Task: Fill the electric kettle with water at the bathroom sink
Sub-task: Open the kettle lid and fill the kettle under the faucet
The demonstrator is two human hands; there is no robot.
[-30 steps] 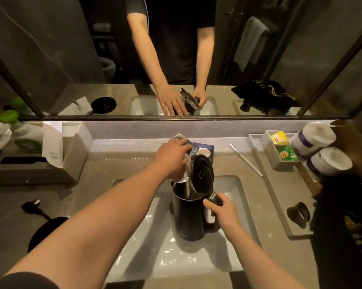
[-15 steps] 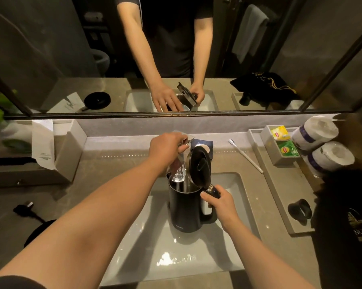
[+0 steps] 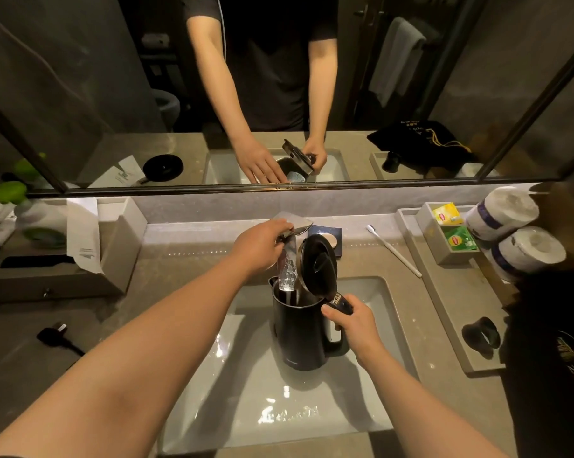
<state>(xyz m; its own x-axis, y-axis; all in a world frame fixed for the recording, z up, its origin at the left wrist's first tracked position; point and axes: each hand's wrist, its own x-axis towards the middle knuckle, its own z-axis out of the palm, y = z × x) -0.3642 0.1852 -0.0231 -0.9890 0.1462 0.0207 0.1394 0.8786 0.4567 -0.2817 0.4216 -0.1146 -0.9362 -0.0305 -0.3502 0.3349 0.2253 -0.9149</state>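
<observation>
A black electric kettle (image 3: 300, 335) stands upright in the white sink basin (image 3: 246, 401), its lid (image 3: 318, 264) flipped up. My right hand (image 3: 353, 325) grips the kettle's handle. My left hand (image 3: 260, 247) rests on the flat metal faucet (image 3: 298, 224) at the back of the sink, fingers curled over its lever. A wide sheet of water (image 3: 287, 276) falls from the spout into the kettle's open mouth.
The kettle's round base (image 3: 162, 166) shows only in the mirror; its plug (image 3: 52, 335) lies on the left counter. A tissue box (image 3: 90, 236) stands left. A toothbrush (image 3: 394, 251), tea-bag tray (image 3: 444, 233), two paper rolls (image 3: 513, 233) and a dark bag (image 3: 553, 358) crowd the right.
Water now pours in a full sheet into the kettle; one second ago no stream showed. The view has tilted slightly; both hands keep their holds.
</observation>
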